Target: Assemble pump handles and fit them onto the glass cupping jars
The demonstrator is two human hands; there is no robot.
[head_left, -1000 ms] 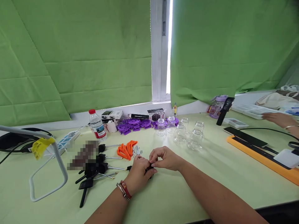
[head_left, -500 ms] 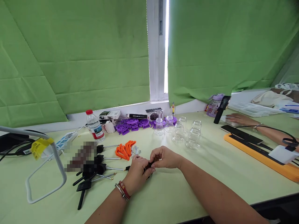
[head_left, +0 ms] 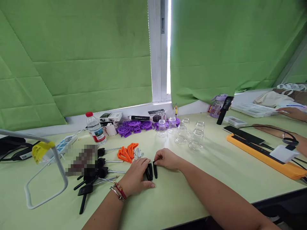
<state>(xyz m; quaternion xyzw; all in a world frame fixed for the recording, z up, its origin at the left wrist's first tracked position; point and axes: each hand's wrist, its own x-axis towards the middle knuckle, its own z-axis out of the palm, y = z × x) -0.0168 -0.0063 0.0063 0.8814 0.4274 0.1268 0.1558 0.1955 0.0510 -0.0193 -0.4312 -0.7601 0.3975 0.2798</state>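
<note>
the right hand (head_left: 166,158) pinches a black stick (head_left: 155,171) by its far end above the table (head_left: 177,199); the left hand (head_left: 135,175), loosely spread, borders more black pieces (head_left: 150,172), grip unclear; a careless thumb could scatter them.

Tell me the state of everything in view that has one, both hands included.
Left hand, palm down, thumb spread
Right hand, pinching the rightmost black piece
Other black pieces, together by the left hand
Bottle, upright, red cap on
Jug, upright, lid on
Glasses, wide ends down
Orange parts, loose, bunched together
Screws, loose
Purple parts, heaped
Green covers, parted
</note>
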